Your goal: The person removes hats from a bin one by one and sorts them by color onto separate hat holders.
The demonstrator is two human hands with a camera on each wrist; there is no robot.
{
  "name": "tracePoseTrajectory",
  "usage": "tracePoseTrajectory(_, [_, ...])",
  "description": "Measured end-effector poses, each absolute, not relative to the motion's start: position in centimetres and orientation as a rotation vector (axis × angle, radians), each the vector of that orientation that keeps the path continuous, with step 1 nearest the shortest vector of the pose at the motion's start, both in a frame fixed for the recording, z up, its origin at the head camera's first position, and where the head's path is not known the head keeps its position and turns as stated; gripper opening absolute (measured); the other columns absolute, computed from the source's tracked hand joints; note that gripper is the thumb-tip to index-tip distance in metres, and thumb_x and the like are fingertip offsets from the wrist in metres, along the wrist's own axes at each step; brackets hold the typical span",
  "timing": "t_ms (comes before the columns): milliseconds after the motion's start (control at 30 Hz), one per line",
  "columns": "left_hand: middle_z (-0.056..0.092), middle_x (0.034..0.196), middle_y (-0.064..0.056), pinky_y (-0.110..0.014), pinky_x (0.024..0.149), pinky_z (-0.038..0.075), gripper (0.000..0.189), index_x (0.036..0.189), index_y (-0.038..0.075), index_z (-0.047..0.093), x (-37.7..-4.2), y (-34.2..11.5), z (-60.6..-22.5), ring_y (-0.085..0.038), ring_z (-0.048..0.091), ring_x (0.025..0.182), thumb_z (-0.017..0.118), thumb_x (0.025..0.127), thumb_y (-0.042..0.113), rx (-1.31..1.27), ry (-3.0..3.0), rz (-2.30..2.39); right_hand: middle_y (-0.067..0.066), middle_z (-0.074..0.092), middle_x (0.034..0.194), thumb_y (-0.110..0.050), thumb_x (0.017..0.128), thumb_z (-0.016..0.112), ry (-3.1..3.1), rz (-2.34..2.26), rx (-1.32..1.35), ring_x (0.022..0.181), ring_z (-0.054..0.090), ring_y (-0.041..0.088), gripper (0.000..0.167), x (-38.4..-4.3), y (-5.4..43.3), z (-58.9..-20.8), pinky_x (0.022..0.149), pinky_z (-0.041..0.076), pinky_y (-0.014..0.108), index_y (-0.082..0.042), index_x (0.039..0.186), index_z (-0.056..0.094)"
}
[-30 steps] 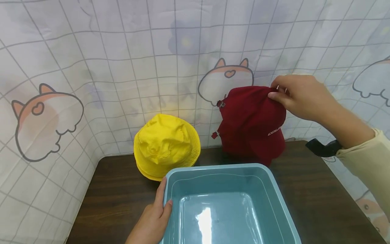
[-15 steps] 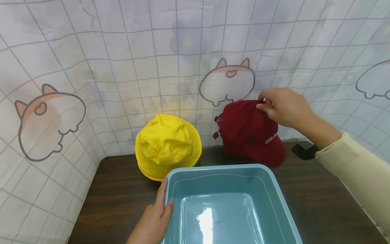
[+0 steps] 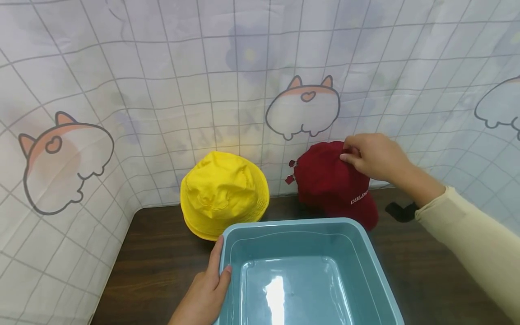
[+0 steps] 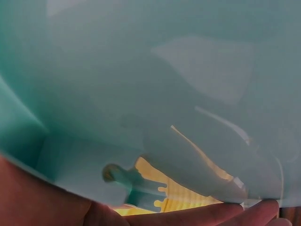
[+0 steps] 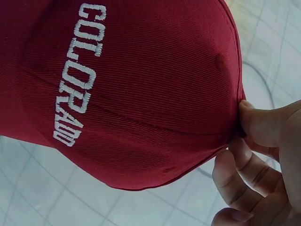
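Note:
My right hand (image 3: 375, 155) pinches the crown of a dark red baseball cap (image 3: 329, 176) between thumb and fingertips. White lettering (image 5: 77, 75) reading COLORADO runs across the cap's front in the right wrist view. The cap is behind the blue-green plastic bin (image 3: 298, 222), at its far right corner, its brim pointing down and right. With my left hand (image 3: 203, 286) I grip the bin's left wall, thumb over the rim. Close beyond that hand sits a yellow bucket hat (image 3: 221, 192), crown up. The left wrist view is filled by the bin's wall (image 4: 155, 84), fingers along its edge.
A dark wooden table (image 3: 134, 266) carries everything and meets a wall hanging (image 3: 162, 113) with a grid and cartoon animals. Dark wood shows to the left of the bin and to its right. Beneath my right wrist is a black device (image 3: 400, 212).
The red cap in my right hand has come down and slightly left toward the table behind the bin. My left hand, the bin and the yellow hat keep their places.

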State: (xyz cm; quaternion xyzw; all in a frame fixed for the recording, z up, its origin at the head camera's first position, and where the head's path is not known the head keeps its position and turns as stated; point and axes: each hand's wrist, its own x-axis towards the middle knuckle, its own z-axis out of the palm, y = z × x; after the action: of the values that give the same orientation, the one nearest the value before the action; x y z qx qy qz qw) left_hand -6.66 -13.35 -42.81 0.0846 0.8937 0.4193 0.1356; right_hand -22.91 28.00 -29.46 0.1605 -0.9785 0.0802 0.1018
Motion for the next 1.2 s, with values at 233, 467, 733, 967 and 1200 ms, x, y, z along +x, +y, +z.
tracePoseTrajectory(233, [0.07,0.116,-0.025,-0.048,0.076,0.059,0.07,0.165,0.025,0.008,-6.6,-13.4,-42.7,-0.017,0.07,0.08,0.05,0.109,0.03,0.258,2.581,1.223,0.002,0.06,0.073,-0.022,0.095,0.072,-2.901,0.285,0.485,0.069,0.054,0.02,0.013,-23.0,28.2,-30.6,0.059,0.047,0.034,-0.011,0.099,0.07])
tracePoseTrajectory(467, [0.069,0.122,-0.025,-0.05,0.079,0.057,0.07,0.165,0.028,0.009,-6.4,-13.3,-42.6,-0.018,0.07,0.083,0.051,0.108,0.029,0.234,2.616,1.213,0.005,0.065,0.082,-0.026,0.094,0.074,-2.892,0.383,0.452,0.075,0.057,0.022,0.026,-22.8,28.6,-31.2,0.063,0.053,0.037,-0.01,0.114,0.07])
tracePoseTrajectory(733, [0.073,0.107,-0.017,-0.045,0.073,0.06,0.071,0.165,0.032,0.003,-7.0,-13.9,-42.3,-0.014,0.07,0.077,0.044,0.108,0.047,0.258,2.519,1.193,0.014,0.072,0.103,-0.036,0.1,0.065,-2.921,0.534,0.444,0.087,0.066,0.027,0.039,-21.8,29.5,-30.2,0.07,0.06,0.042,-0.008,0.128,0.064])
tracePoseTrajectory(967, [0.075,0.113,-0.002,-0.06,0.094,0.053,0.072,0.164,0.03,0.023,-8.1,-14.9,-38.5,-0.02,0.07,0.103,0.035,0.103,0.067,0.307,2.622,0.857,0.015,0.072,0.108,-0.04,0.106,0.051,-2.857,0.585,0.379,0.087,0.065,0.027,0.043,-19.6,31.0,-27.8,0.062,0.05,0.036,-0.012,0.137,0.058])
tracePoseTrajectory(1200, [0.041,0.061,0.007,-0.03,0.052,0.037,0.032,0.106,0.026,0.063,-10.7,-14.5,-31.2,-0.011,0.042,0.053,0.045,0.107,0.052,0.559,2.841,0.585,0.006,0.068,0.103,-0.041,0.108,0.046,-2.82,0.812,0.199,0.087,0.06,0.02,0.044,-17.2,33.2,-27.9,0.065,0.048,0.026,-0.016,0.144,0.051])
